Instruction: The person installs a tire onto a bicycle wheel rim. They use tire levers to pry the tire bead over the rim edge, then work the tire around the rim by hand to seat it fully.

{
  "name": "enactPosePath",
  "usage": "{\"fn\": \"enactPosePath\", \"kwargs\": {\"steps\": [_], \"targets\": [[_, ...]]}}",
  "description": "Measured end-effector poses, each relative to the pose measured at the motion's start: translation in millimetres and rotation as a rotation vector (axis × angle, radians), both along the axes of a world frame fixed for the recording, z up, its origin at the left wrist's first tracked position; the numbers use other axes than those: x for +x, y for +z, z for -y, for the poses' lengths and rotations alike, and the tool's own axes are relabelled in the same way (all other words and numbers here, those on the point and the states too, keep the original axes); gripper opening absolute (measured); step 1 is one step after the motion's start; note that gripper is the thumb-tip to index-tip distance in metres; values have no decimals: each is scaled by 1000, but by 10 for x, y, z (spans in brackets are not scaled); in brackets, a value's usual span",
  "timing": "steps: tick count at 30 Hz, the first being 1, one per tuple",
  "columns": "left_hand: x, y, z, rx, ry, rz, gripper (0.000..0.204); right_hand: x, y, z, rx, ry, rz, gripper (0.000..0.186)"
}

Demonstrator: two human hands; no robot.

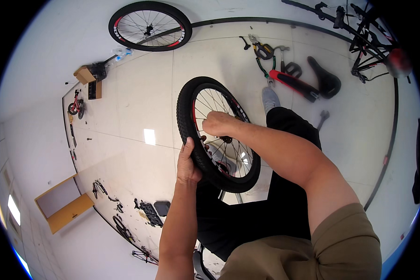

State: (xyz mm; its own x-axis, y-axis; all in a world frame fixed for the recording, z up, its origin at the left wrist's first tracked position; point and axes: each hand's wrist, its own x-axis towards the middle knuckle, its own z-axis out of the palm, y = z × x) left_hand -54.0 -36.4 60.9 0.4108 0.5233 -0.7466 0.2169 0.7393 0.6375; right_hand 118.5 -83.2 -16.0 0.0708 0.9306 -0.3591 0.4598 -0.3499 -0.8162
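Observation:
I hold a bicycle wheel [187,102] with a black knobby tyre, red-and-white rim and spokes upright between my legs. My left hand [188,161] is closed on the lower left of the tyre, thumb outside and fingertips showing past it among the spokes. My right hand [218,123] is curled over the spokes, just above the hub [226,140]; what its fingers grip is hidden. A grey shoe [269,97] shows beyond the wheel.
Another wheel [147,37] lies at the top. Pliers [265,70], a hammer [282,49], a saddle [322,74], a red-and-black part [291,84] and a wrench [323,116] lie right. A bicycle [364,42] stands top right; boxes [83,74] and scattered parts [149,212] lie left.

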Motion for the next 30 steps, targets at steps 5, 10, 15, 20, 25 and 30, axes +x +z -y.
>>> {"fn": "enactPosePath", "kwargs": {"steps": [5, 10, 15, 20, 25, 30], "targets": [[31, -46, -33, 58, -14, -69, 47, -17, 85, 18, -225, -133, -377, 35], [-74, -103, -107, 60, 36, -57, 41, -53, 80, 144, -133, -26, -153, 36], [-33, -45, -50, 26, 49, -118, 51, -103, -73, 77, -192, 87, -170, 35], [-63, -125, -4, 220, 130, -161, 35, -98, 35, 260, -47, 69, -210, 30], [38, -106, 132, 511, 147, -274, 31, -194, 65, 227, -99, -17, -119, 27], [10, -149, 150, 566, 123, -304, 29, -180, 126, 221, -83, -43, -139, 27]]}}
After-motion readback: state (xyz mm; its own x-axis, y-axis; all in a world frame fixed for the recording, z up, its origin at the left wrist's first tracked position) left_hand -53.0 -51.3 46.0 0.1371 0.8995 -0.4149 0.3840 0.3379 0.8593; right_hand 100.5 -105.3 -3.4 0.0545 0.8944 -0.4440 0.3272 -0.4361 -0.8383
